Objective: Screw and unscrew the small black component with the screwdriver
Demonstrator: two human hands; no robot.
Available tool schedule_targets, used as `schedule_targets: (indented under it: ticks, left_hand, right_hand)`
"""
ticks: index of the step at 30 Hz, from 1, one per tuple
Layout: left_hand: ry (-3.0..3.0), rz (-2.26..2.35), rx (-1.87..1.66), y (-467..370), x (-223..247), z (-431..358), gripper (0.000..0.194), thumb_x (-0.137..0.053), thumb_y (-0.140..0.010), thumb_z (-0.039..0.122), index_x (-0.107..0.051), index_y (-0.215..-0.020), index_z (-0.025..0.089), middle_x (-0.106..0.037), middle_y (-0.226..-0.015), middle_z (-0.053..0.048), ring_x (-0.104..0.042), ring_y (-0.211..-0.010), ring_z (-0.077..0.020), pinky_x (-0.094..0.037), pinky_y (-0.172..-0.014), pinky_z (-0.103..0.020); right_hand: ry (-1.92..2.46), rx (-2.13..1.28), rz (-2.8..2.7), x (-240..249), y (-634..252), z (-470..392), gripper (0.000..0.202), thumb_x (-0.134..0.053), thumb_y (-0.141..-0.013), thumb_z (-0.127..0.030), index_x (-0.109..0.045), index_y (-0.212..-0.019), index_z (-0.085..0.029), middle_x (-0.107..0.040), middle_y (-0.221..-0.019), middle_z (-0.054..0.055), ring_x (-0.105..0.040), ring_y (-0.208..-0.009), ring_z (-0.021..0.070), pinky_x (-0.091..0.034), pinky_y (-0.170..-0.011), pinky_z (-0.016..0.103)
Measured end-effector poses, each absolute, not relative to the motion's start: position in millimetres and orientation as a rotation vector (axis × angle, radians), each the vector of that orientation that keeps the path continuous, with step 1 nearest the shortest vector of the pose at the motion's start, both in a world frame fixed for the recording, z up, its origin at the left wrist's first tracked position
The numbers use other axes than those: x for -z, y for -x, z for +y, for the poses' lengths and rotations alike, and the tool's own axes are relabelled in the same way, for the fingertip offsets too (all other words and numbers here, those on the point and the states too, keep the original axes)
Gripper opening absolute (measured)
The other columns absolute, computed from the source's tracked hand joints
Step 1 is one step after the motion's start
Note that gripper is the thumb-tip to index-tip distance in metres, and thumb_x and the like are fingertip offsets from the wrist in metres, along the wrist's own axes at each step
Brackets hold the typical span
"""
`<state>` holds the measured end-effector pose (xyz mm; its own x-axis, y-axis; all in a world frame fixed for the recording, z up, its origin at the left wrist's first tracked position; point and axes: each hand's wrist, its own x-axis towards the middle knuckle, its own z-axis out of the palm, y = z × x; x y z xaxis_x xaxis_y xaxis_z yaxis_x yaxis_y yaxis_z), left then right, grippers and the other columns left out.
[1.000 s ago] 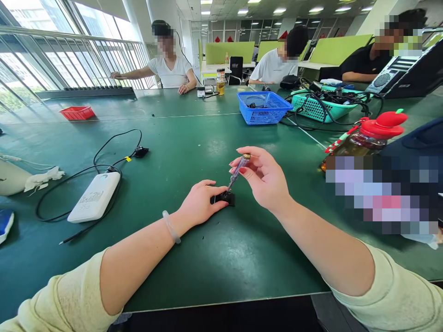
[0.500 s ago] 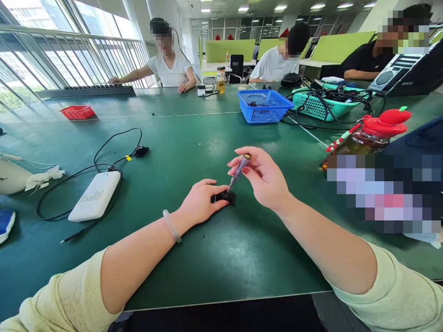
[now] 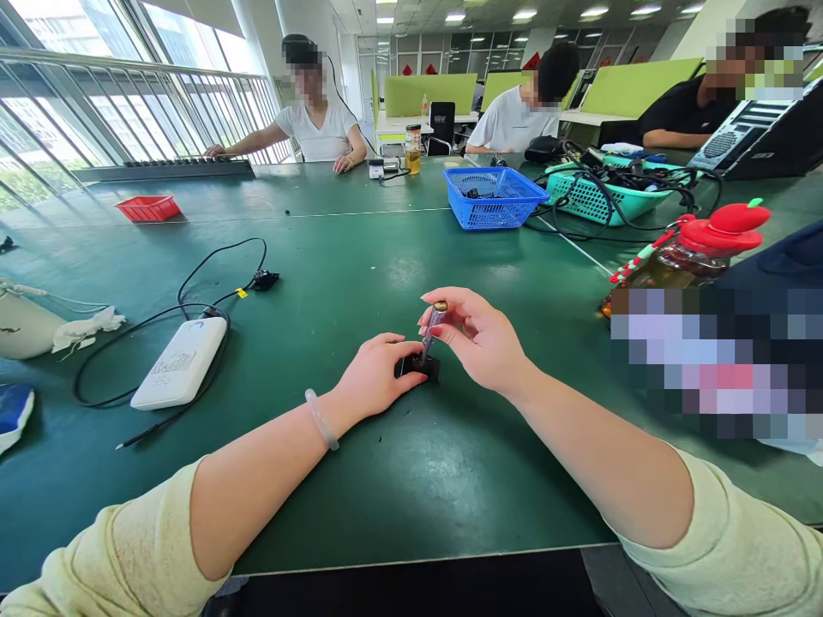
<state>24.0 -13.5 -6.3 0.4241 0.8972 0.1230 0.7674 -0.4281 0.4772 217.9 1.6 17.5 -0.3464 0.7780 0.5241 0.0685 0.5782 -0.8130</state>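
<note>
On the green table in front of me lies a small black part, its exact kind too small to make out. My left hand grips it between thumb and fingers and keeps it against the tabletop. A screwdriver with a clear purplish handle and a gold-coloured cap stands nearly upright over the part, its tip down at the part's top. The fingers of my right hand are closed round the handle. Where exactly the tip meets the part is hard to see.
A white power bank with a black cable lies to the left. Farther back are a red tray, a blue basket and a green basket of cables. A red-lidded bottle stands right. Several people sit across the table.
My right hand has come down and slightly left, and the screwdriver has swung from a slant to nearly upright. My left hand still holds the black part in place.
</note>
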Motion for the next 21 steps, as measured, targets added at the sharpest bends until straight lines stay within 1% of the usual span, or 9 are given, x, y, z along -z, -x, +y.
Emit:
schedule_targets:
  ticks: [5, 9, 11, 13, 15, 17, 19, 21]
  left_hand:
    - [-2.328, 1.402, -0.554, -24, 9, -12, 0.041, -0.075, -0.085, 0.033, -0.069, -0.125, 0.024, -0.069, -0.122, -0.008, -0.061, -0.119, -0.0284, -0.047, -0.108, -0.046]
    - [-2.318, 1.393, -0.567, -23, 9, -13, 0.04, -0.075, -0.085, 0.033, -0.068, -0.123, 0.021, -0.069, -0.123, -0.009, -0.061, -0.119, -0.0283, -0.047, -0.107, -0.045]
    - [-2.294, 1.393, -0.574, -23, 9, -13, 0.041, -0.075, -0.086, 0.033, -0.068, -0.125, 0.022, -0.069, -0.123, -0.009, -0.061, -0.118, -0.0276, -0.047, -0.107, -0.044]
    - [-2.264, 1.4, -0.58, -23, 8, -14, 0.045, -0.074, -0.086, 0.032, -0.065, -0.129, 0.024, -0.07, -0.121, -0.007, -0.062, -0.117, -0.0267, -0.047, -0.108, -0.044]
    - [-2.249, 1.404, -0.58, -23, 8, -15, 0.047, -0.074, -0.086, 0.031, -0.064, -0.132, 0.026, -0.072, -0.119, -0.006, -0.062, -0.118, -0.0263, -0.046, -0.109, -0.044]
    - [-2.246, 1.404, -0.571, -23, 7, -15, 0.047, -0.074, -0.086, 0.032, -0.063, -0.132, 0.026, -0.072, -0.119, -0.005, -0.061, -0.12, -0.0262, -0.045, -0.11, -0.044]
    - [-2.236, 1.41, -0.554, -23, 7, -14, 0.047, -0.073, -0.087, 0.032, -0.062, -0.133, 0.026, -0.072, -0.12, -0.006, -0.06, -0.121, -0.0259, -0.044, -0.11, -0.044]
    - [-2.229, 1.412, -0.541, -22, 6, -14, 0.049, -0.073, -0.087, 0.032, -0.06, -0.134, 0.025, -0.073, -0.119, -0.005, -0.059, -0.122, -0.0259, -0.043, -0.11, -0.044]
  right_hand:
    - [0.651, -0.861, -1.746, -20, -219, 0, 0.025, -0.055, -0.095, -0.021, -0.058, -0.119, -0.029, -0.069, -0.094, -0.001, -0.069, -0.085, 0.0142, -0.061, -0.087, 0.039]
    - [0.608, -0.846, -1.657, -25, -219, -2, 0.021, -0.054, -0.097, -0.024, -0.056, -0.118, -0.028, -0.067, -0.093, -0.001, -0.069, -0.085, 0.014, -0.061, -0.086, 0.038]
    - [0.63, -0.824, -1.631, -27, -220, -1, 0.021, -0.059, -0.096, -0.029, -0.057, -0.116, -0.028, -0.067, -0.091, -0.001, -0.069, -0.085, 0.0146, -0.061, -0.085, 0.038]
    - [0.665, -0.782, -1.6, -26, -221, 1, 0.025, -0.067, -0.091, -0.033, -0.058, -0.114, -0.028, -0.066, -0.088, -0.002, -0.069, -0.083, 0.0149, -0.061, -0.083, 0.037]
    - [0.699, -0.722, -1.561, -25, -222, 6, 0.032, -0.075, -0.085, -0.033, -0.059, -0.112, -0.029, -0.065, -0.084, -0.003, -0.067, -0.08, 0.0143, -0.061, -0.081, 0.035]
    - [0.729, -0.67, -1.526, -22, -224, 10, 0.035, -0.079, -0.081, -0.032, -0.06, -0.109, -0.029, -0.063, -0.081, -0.005, -0.066, -0.077, 0.0137, -0.061, -0.079, 0.034]
    - [0.754, -0.656, -1.512, -21, -226, 13, 0.033, -0.078, -0.081, -0.031, -0.06, -0.109, -0.029, -0.064, -0.082, -0.005, -0.068, -0.078, 0.014, -0.061, -0.081, 0.035]
    - [0.773, -0.668, -1.521, -21, -228, 15, 0.028, -0.071, -0.087, -0.03, -0.061, -0.112, -0.029, -0.068, -0.088, -0.003, -0.071, -0.082, 0.0151, -0.062, -0.085, 0.037]
